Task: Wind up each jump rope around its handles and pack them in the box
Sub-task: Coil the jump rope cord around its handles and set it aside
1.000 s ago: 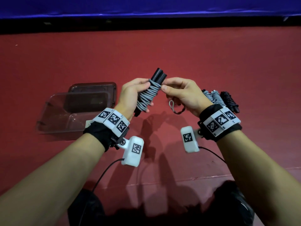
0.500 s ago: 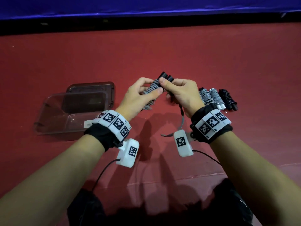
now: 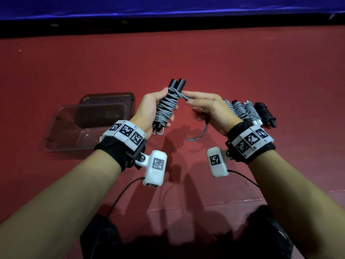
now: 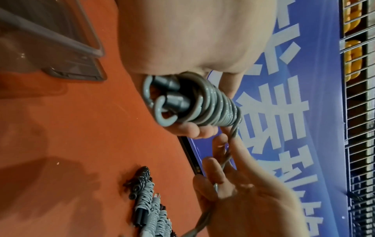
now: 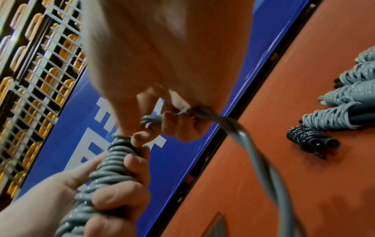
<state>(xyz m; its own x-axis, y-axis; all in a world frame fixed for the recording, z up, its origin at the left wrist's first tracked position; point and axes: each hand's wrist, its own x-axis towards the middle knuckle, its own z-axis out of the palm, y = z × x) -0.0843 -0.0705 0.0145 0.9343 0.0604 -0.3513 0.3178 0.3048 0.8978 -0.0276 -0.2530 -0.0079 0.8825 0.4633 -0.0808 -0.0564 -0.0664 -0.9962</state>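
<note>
L hand (image 3: 149, 109) fingers clamped round the grey jump rope (image 3: 166, 111) bundle, R hand (image 3: 211, 111) pinching the loose tail (image 3: 197, 135): keep tension, tuck it under the last coil w/o slack.

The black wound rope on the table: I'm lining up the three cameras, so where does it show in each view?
Head: the black rope lies at the far right end of the row of wound ropes, right of the right hand.
Left wrist: low centre, the top of the row.
Right wrist: right edge, the lowest bundle.
Shared landmark: the grey wound ropes beside it.
</note>
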